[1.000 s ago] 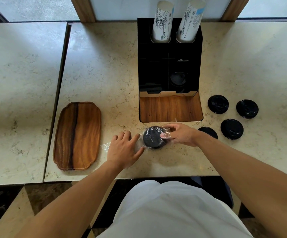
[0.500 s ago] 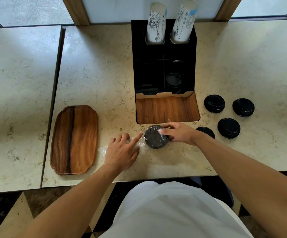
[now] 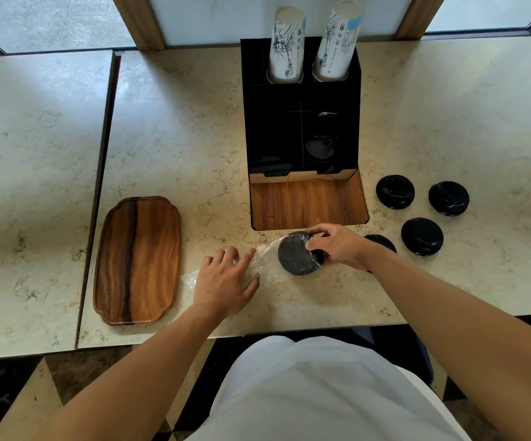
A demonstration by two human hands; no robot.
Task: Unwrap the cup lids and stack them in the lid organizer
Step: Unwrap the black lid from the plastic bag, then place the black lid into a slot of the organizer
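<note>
A stack of black cup lids (image 3: 294, 254) lies on its side in clear plastic wrap (image 3: 262, 257) just in front of the black lid organizer (image 3: 300, 135). My right hand (image 3: 337, 245) grips the stack's right end, fingers curled over it. My left hand (image 3: 224, 281) lies flat on the loose tail of the wrap, pinning it to the counter. Several unwrapped black lids (image 3: 421, 237) sit on the counter to the right, one partly hidden behind my right wrist. One lid (image 3: 320, 148) sits inside the organizer's right compartment.
Two stacks of paper cups (image 3: 286, 43) stand in the organizer's rear holes. Its wooden front base (image 3: 308, 203) lies just beyond the wrapped lids. A wooden tray (image 3: 137, 259) sits at the left. A seam (image 3: 98, 198) splits the marble counter.
My left hand has flattened onto the wrap's tail and shifted slightly left. My right hand has drawn the stack rightward, stretching the wrap out between the hands.
</note>
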